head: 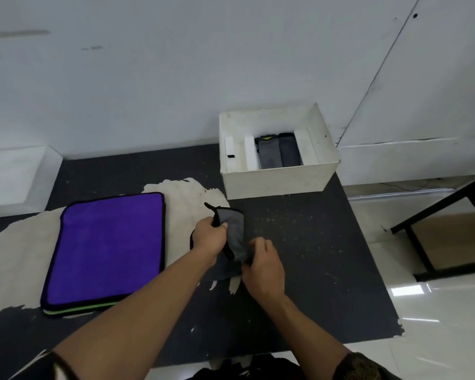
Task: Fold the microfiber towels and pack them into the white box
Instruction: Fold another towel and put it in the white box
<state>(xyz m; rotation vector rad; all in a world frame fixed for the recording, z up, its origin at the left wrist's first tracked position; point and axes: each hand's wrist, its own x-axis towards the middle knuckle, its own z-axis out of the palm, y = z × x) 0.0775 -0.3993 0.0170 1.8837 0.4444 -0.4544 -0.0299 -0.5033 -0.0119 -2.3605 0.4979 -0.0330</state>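
Left grip (207,238) and right grip (262,267) holding grey towel (235,231), white box (277,183) beyond

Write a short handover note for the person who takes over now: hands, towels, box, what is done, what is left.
Left hand grips the grey towel at its far end; right hand grips its near end. The towel is partly folded.
Box stands at the table's far side and holds two packed towels, upright between white dividers.
Purple towel lies flat at the left, on a green towel.
Done: two packed.
Left: finish the grey fold, pack it, then the stack.
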